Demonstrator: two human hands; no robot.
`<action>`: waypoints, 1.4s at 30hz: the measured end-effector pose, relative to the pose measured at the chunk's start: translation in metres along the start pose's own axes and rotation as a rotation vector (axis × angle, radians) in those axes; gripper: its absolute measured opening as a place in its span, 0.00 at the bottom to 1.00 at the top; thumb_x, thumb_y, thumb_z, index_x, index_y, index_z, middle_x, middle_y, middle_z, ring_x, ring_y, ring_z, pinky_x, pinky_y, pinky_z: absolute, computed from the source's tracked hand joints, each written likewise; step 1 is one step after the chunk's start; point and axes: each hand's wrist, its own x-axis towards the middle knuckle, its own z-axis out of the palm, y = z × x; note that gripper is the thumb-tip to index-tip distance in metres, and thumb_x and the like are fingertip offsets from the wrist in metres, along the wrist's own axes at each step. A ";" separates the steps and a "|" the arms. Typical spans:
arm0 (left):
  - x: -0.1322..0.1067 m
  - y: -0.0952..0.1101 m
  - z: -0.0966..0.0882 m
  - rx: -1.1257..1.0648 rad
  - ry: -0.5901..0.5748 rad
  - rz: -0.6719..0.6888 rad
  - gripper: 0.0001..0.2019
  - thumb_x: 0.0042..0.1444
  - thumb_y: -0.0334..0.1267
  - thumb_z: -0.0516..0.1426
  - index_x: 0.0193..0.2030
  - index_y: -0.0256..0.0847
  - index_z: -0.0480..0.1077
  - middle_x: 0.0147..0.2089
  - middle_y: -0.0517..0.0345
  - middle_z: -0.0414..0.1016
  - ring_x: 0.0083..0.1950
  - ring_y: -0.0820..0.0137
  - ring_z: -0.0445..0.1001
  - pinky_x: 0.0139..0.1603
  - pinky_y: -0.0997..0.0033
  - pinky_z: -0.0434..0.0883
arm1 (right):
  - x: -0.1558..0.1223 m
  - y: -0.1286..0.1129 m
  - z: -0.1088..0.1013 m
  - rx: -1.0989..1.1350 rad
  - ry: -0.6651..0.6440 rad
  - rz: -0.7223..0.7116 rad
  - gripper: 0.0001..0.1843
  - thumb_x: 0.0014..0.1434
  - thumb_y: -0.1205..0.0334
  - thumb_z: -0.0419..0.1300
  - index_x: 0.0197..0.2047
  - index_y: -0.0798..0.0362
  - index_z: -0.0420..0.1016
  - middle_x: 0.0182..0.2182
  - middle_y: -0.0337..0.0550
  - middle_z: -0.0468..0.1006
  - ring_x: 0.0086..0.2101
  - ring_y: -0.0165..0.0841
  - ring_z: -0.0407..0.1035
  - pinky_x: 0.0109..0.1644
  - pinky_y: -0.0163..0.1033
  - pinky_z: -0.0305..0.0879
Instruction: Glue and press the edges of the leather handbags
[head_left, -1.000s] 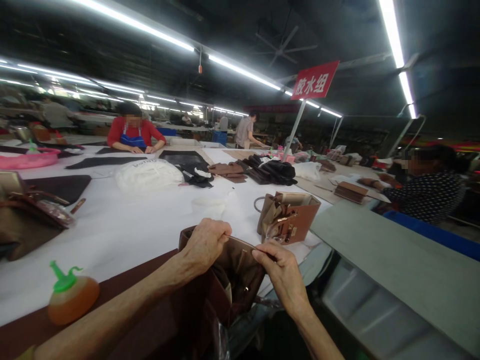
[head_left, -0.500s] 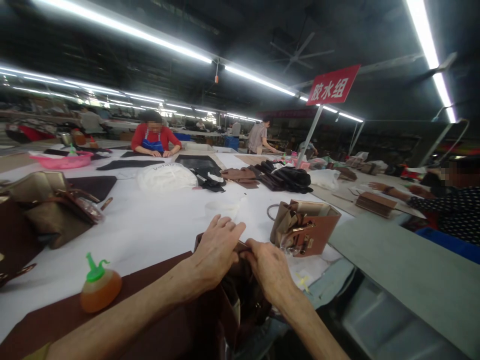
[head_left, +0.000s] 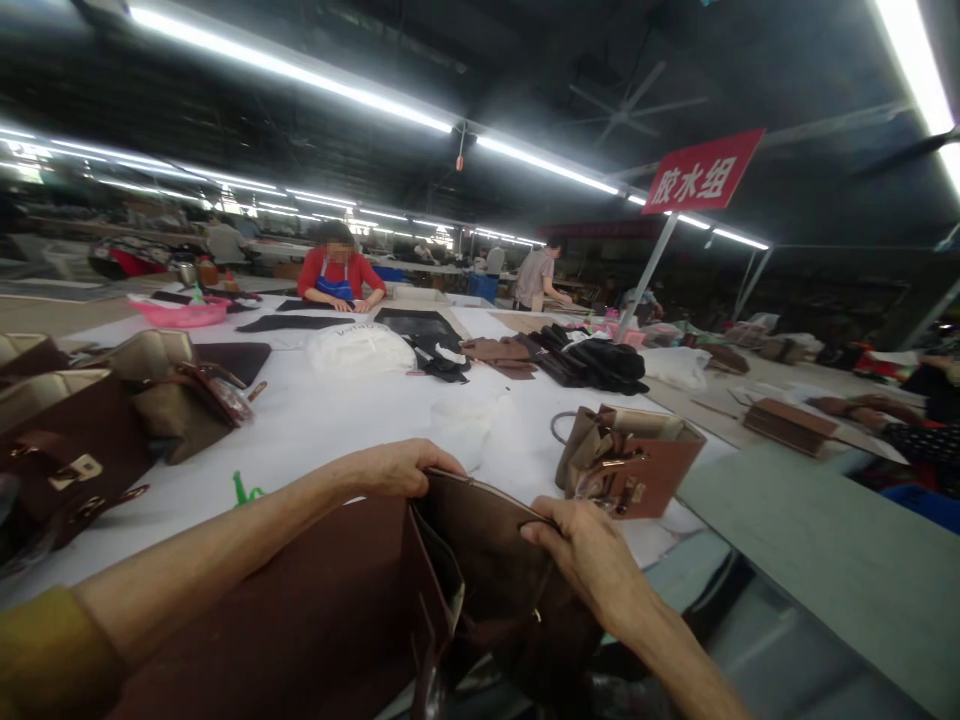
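A dark brown handbag [head_left: 495,530] stands close in front of me, its mouth spread so that the lining shows. My left hand [head_left: 409,465] is closed on the far left part of its top edge. The right part of the same edge is pinched by my right hand [head_left: 581,540], thumb inside the bag. The bag's brown outer panel [head_left: 315,600] stretches to the left below my left forearm. Behind that forearm only the green tip of a glue bottle [head_left: 241,490] shows. Another brown handbag [head_left: 660,465] stands open just beyond my right hand.
More brown handbags [head_left: 75,450] stand at the left. Farther back lie a white plastic bag [head_left: 360,350], black pieces [head_left: 592,360] and a pink basin [head_left: 184,313]. A person in red [head_left: 341,270] works across the table. A red sign [head_left: 705,172] rises on a post [head_left: 649,270].
My hands have moved apart along the bag's edge, and its mouth is wider. The bag now stands higher and hides most of the glue bottle. The view has shifted left.
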 end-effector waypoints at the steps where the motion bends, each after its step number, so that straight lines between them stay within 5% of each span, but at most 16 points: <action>1: 0.002 0.001 0.001 0.031 0.012 0.000 0.26 0.34 0.24 0.48 0.43 0.40 0.71 0.36 0.63 0.74 0.39 0.69 0.69 0.40 0.76 0.65 | -0.002 0.002 0.002 0.010 -0.003 0.007 0.11 0.56 0.60 0.53 0.23 0.51 0.65 0.19 0.35 0.67 0.27 0.30 0.63 0.30 0.33 0.49; 13: 0.014 0.007 0.011 0.187 0.072 0.044 0.19 0.40 0.28 0.51 0.40 0.41 0.73 0.34 0.64 0.73 0.37 0.70 0.67 0.37 0.78 0.62 | 0.008 -0.006 0.004 -0.043 0.055 -0.004 0.06 0.56 0.57 0.56 0.35 0.46 0.72 0.21 0.36 0.72 0.25 0.30 0.65 0.28 0.32 0.50; 32: 0.014 0.008 0.019 0.204 0.181 0.046 0.17 0.40 0.29 0.49 0.36 0.39 0.73 0.31 0.62 0.73 0.35 0.70 0.67 0.33 0.78 0.61 | 0.016 -0.020 0.019 -0.298 0.142 -0.176 0.08 0.53 0.58 0.61 0.32 0.53 0.67 0.27 0.41 0.76 0.28 0.36 0.69 0.30 0.37 0.49; 42: 0.013 0.010 0.021 0.203 0.184 0.032 0.17 0.40 0.29 0.50 0.37 0.40 0.74 0.31 0.62 0.73 0.34 0.71 0.67 0.32 0.78 0.61 | 0.020 -0.012 0.016 -0.069 0.148 -0.124 0.15 0.61 0.57 0.49 0.26 0.52 0.69 0.20 0.37 0.72 0.24 0.28 0.64 0.28 0.32 0.50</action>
